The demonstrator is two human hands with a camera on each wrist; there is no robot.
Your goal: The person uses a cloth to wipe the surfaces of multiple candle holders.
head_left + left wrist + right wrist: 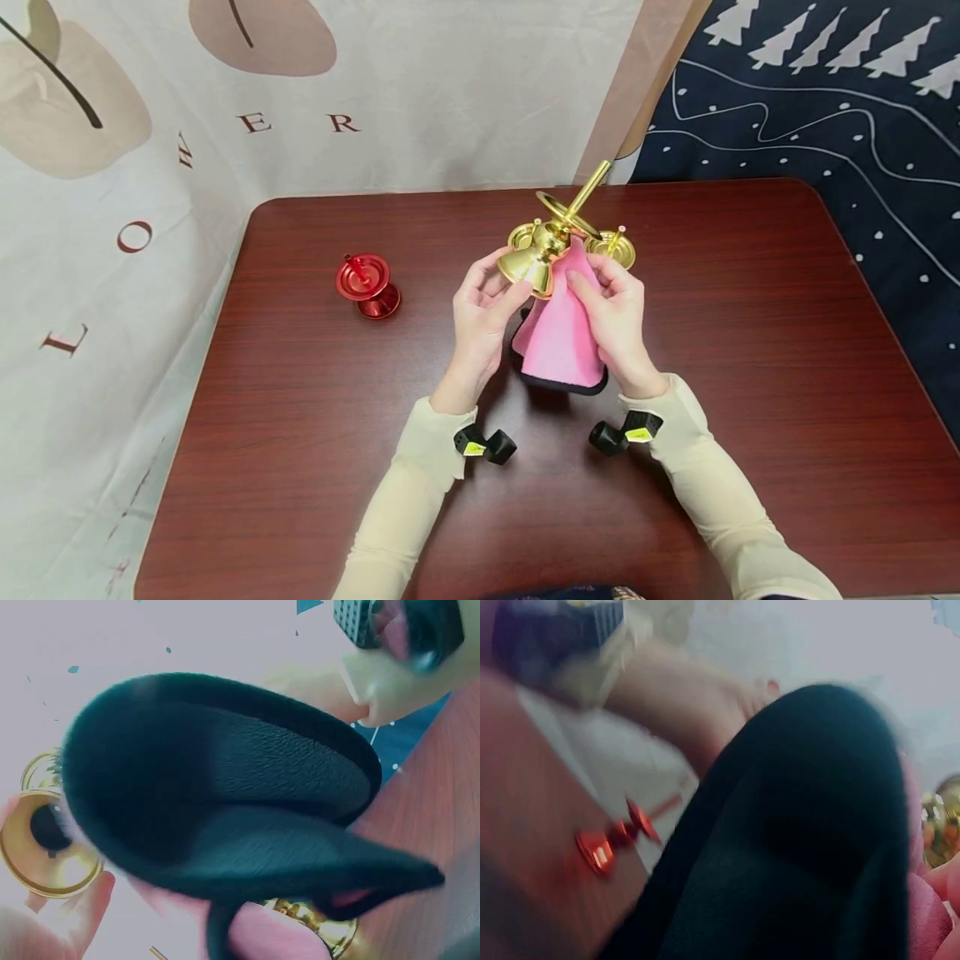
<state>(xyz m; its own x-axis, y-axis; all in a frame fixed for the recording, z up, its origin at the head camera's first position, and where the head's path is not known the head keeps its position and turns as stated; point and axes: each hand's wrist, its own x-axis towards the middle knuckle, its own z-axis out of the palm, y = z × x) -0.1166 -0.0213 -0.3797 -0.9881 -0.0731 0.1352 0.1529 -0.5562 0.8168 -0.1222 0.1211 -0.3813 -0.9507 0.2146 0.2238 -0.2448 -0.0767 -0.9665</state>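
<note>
A gold candelabra is held tilted above the table, its long stem pointing up and to the right. My left hand grips it by the bell-shaped base, whose hollow underside shows in the left wrist view. Pink mitt-like cloth with a black edge hangs against the candelabra. My right hand pinches this cloth near its top, thumb on the front. Both wrist views look into its wide, dark-lined opening; that cloth hides much of my hands there.
A small red candlestick stands on the brown table, left of my hands. Behind the table hang a pale printed curtain and a dark blue cloth with white trees.
</note>
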